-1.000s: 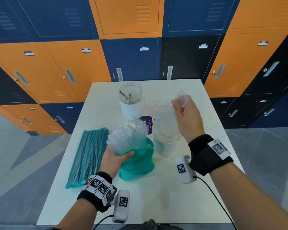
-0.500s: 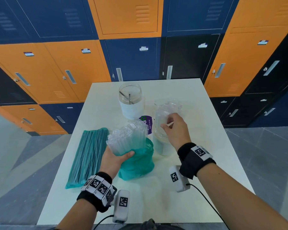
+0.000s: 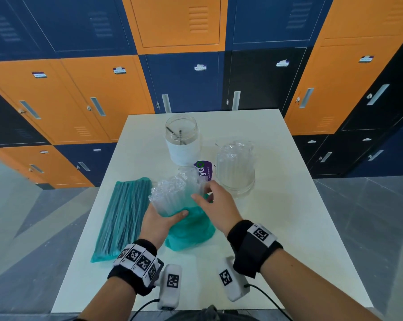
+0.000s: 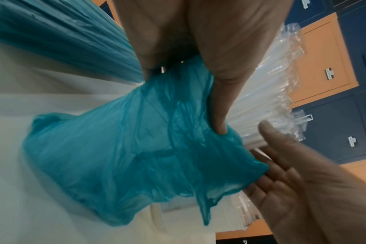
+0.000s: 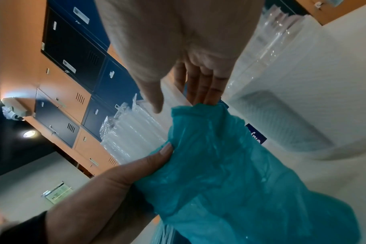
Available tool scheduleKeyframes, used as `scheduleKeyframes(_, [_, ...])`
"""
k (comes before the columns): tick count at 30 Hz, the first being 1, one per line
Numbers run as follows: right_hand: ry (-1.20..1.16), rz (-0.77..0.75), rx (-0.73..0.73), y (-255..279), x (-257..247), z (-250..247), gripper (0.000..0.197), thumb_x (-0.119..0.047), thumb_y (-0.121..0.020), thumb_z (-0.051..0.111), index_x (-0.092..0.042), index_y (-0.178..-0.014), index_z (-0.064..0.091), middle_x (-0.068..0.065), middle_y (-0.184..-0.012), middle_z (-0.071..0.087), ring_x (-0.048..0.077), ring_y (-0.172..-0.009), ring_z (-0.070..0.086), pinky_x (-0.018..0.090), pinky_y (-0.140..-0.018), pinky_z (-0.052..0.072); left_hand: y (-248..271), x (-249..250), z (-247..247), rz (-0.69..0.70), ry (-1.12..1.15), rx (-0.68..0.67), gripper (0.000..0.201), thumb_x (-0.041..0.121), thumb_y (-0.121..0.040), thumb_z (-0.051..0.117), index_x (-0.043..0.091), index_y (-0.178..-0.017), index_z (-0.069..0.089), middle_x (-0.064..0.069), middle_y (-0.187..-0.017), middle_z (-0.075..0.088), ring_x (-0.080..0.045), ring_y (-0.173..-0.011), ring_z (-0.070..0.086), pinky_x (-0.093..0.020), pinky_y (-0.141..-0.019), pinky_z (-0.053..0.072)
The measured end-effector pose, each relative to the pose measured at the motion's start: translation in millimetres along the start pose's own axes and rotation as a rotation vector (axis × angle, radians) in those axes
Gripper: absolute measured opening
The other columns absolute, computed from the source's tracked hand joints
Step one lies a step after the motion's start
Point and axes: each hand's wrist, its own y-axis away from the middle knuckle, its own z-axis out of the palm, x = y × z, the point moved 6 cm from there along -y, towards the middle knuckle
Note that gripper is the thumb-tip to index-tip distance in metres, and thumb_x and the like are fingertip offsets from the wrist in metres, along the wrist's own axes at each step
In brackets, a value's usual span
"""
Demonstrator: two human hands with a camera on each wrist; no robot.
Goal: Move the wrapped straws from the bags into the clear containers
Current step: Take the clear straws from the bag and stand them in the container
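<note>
Two bags, two jars on white desk (image 3: 288, 228); lockers behind.
Flat sealed teal plastic bag (image 3: 123, 216) near left edge. Left hand (image 3: 158, 224), grip curled round crumpled open teal bag (image 3: 191, 230) with clear wrapped straws (image 3: 175, 195). Right hand (image 3: 215, 205), grip loose, empty, at straws. Paper-banded clear jar (image 3: 183, 142); straw-filled clear jar (image 3: 235, 167); bare desk right.

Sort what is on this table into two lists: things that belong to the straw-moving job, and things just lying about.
Job: open teal bag, wrapped straws, clear container with straws, sealed teal straw bag, jar with white band.
Lying about: purple packet.
</note>
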Motion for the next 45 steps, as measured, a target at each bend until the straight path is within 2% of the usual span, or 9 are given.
scheduleKeyframes(2, [0.045, -0.001, 0.008, -1.3, 4.3, 1.0, 0.021, -0.030, -0.091, 0.064, -0.025, -0.082, 0.045, -0.010, -0.076, 0.049, 0.006, -0.064, 0.045, 0.021, -0.065, 0.038, 0.3, 0.3, -0.3, 0.003, -0.003, -0.001, 0.068, 0.005, -0.065, 0.087, 0.016, -0.124, 0.055, -0.001, -0.111, 0.070, -0.005, -0.094, 0.069, -0.019, -0.076, 0.056])
scheduleKeyframes(7, [0.132, -0.061, 0.106, 0.5, 6.7, -11.0, 0.025, -0.035, -0.093, 0.058, -0.014, -0.081, 0.052, 0.004, -0.082, 0.055, 0.019, -0.080, 0.052, 0.031, -0.071, 0.043, 0.9, 1.7, -1.2, 0.008, -0.006, 0.011, 0.071, 0.004, -0.066, 0.087, 0.016, -0.127, 0.052, 0.001, -0.113, 0.068, -0.004, -0.099, 0.066, -0.016, -0.076, 0.055])
scheduleKeyframes(13, [-0.032, -0.144, 0.155, 2.2, -20.5, -38.8, 0.023, -0.025, -0.098, 0.054, -0.017, -0.079, 0.045, -0.015, -0.067, 0.051, -0.008, -0.063, 0.052, 0.011, -0.060, 0.037, 0.7, 2.6, -0.5, -0.006, -0.010, 0.024, 0.070, 0.005, -0.065, 0.087, 0.017, -0.125, 0.053, -0.001, -0.113, 0.068, -0.015, -0.103, 0.065, -0.039, -0.095, 0.052])
scheduleKeyframes(17, [-0.063, -0.209, 0.180, -9.7, -44.3, -70.1, 0.020, -0.031, -0.101, 0.047, -0.013, -0.093, 0.050, -0.003, -0.085, 0.070, 0.001, -0.072, 0.061, 0.025, -0.070, 0.048, 1.1, 4.5, 2.6, -0.004, -0.004, 0.017, 0.072, 0.003, -0.065, 0.087, 0.013, -0.127, 0.053, -0.004, -0.114, 0.068, -0.015, -0.103, 0.066, -0.036, -0.092, 0.052])
scheduleKeyframes(27, [0.026, -0.343, 0.540, -17.2, -98.0, -163.0, 0.031, -0.039, -0.102, 0.037, -0.011, -0.108, 0.050, -0.013, -0.089, 0.064, 0.007, -0.076, 0.060, 0.045, -0.069, 0.054, 2.6, 6.6, 5.3, -0.019, -0.007, 0.010, 0.064, 0.002, -0.067, 0.086, 0.017, -0.120, 0.053, 0.003, -0.106, 0.068, -0.003, -0.092, 0.066, -0.030, -0.087, 0.054])
scheduleKeyframes(32, [0.141, -0.259, 0.515, -24.4, -59.6, -154.2, 0.022, -0.035, -0.099, 0.047, -0.015, -0.096, 0.053, 0.000, -0.095, 0.057, 0.017, -0.074, 0.057, 0.042, -0.072, 0.054, 1.6, 6.2, 4.5, -0.004, -0.048, 0.023, 0.070, 0.006, -0.065, 0.088, 0.017, -0.125, 0.052, 0.003, -0.111, 0.067, -0.008, -0.100, 0.064, -0.032, -0.090, 0.051])
scheduleKeyframes(38, [0.310, 0.015, 0.379, -37.4, 28.7, -123.7, 0.026, -0.033, -0.090, 0.065, -0.008, -0.085, 0.067, 0.003, -0.092, 0.061, 0.023, -0.090, 0.058, 0.034, -0.083, 0.049, 2.3, 8.2, 6.5, -0.009, -0.030, 0.023, 0.066, 0.001, -0.067, 0.085, 0.019, -0.120, 0.051, 0.007, -0.105, 0.066, 0.000, -0.092, 0.063, -0.021, -0.080, 0.052])
scheduleKeyframes(42, [0.316, 0.100, 0.385, -30.1, 43.3, -113.2, 0.033, -0.035, -0.088, 0.067, -0.006, -0.075, 0.057, 0.001, -0.085, 0.046, 0.022, -0.085, 0.049, 0.029, -0.075, 0.040, 1.4, 6.3, 5.8, -0.011, -0.031, 0.021, 0.067, 0.001, -0.066, 0.086, 0.017, -0.122, 0.052, 0.004, -0.108, 0.067, 0.000, -0.093, 0.064, -0.014, -0.075, 0.053])
scheduleKeyframes(45, [0.360, 0.134, 0.368, -29.7, 42.2, -110.4, 0.027, -0.035, -0.090, 0.064, -0.011, -0.084, 0.056, -0.001, -0.079, 0.052, 0.021, -0.077, 0.051, 0.029, -0.068, 0.038, 1.7, 6.7, 5.3, -0.016, -0.031, 0.026, 0.070, 0.003, -0.065, 0.087, 0.015, -0.124, 0.051, 0.002, -0.110, 0.067, -0.003, -0.097, 0.064, -0.025, -0.084, 0.052])
